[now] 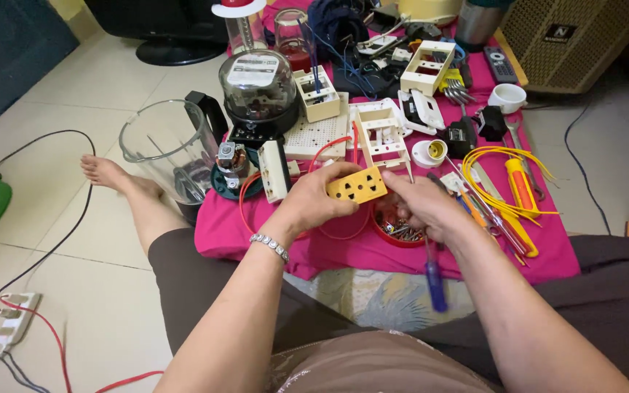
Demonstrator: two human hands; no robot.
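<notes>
At the centre of the frame, above a pink cloth (256,233), the left hand (313,204) curls around a yellow socket block (357,185), while the right hand (420,207) pinches its right end and clasps a blue-handled screwdriver (434,280) pointing downward.

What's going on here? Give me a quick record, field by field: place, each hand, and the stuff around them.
Place: floor, pink cloth spread over it
Left hand: grips yellow socket block
Right hand: touches block's right end, holds blue-handled screwdriver
Under hands: red bowl of screws
Left of hands: clear blender jug
Behind: electricity meter, white socket frames
Right: yellow wires
</notes>
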